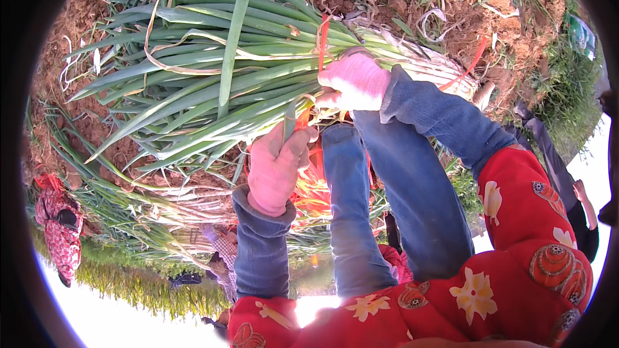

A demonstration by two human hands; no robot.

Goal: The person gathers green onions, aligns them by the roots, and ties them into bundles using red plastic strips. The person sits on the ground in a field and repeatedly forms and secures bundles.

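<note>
A large bundle of green onions [213,71] lies across the ground, its leaves to the left and pale stems to the right. A red-orange plastic strap [324,42] crosses its middle. My left hand [274,171], in a pink work glove, is closed at the bundle's near side. Its thumb and fingers pinch part of the strap beside a green leaf. Against the stems, just right of the strap, rests my right hand [358,80], in a similar glove. Its fingers are curled, and what they grip is hidden.
Loose red-orange straps [313,183] hang by my denim-covered legs [412,187]. More green onions [161,203] lie on the reddish soil [64,90]. Other people are nearby: one in patterned red clothing [61,222], one in a checked sleeve [224,254], one in dark clothing [554,154].
</note>
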